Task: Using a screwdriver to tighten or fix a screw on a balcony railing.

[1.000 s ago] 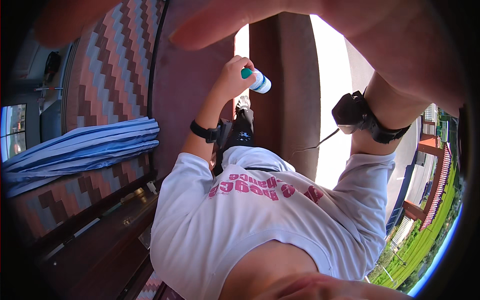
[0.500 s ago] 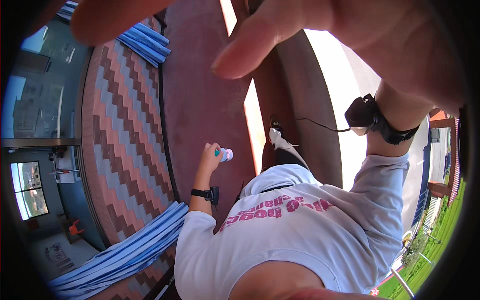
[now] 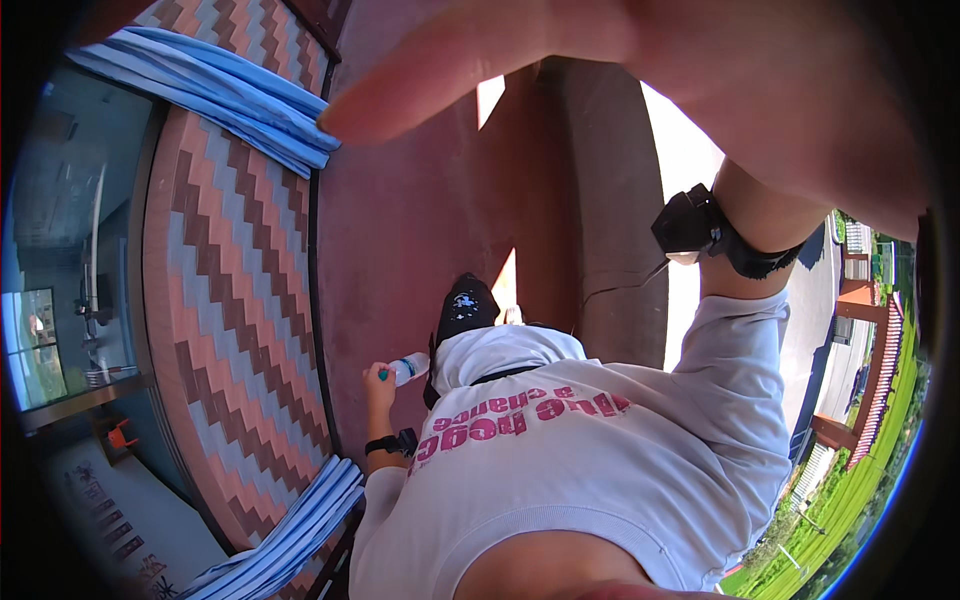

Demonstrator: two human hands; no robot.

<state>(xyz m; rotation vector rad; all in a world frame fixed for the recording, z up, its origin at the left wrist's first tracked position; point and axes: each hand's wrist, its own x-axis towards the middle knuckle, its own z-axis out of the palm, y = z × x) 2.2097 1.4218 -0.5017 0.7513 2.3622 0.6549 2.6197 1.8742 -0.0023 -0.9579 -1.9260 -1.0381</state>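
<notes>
Down at my left side, my left hand (image 3: pixel 376 382) is wrapped round the neck end of a clear plastic bottle (image 3: pixel 409 368) with a teal cap. The bottle points to the right, close beside my leg. My right hand (image 3: pixel 690 90) is raised very near the camera and fills the upper right. One long finger stretches out to the left; the other fingers are cut off or blurred, and I see nothing held. Each wrist wears a black strap with a small device, the right one (image 3: pixel 690 225) trailing a thin cable.
At left runs a wall of zigzag pink, brown and grey tiles (image 3: pixel 240 300), with windows (image 3: pixel 80 240) and blue striped curtains (image 3: pixel 230 95). Below me is a reddish floor (image 3: pixel 375 250) with sunlit patches. To the right lie a pale sunlit strip, a structure with red posts and green grass (image 3: pixel 860 440).
My left hand with the bottle has swung down and left, nearer my body. The raised right hand's finger has shifted left. A dark-clad leg has come forward as the surroundings shift.
</notes>
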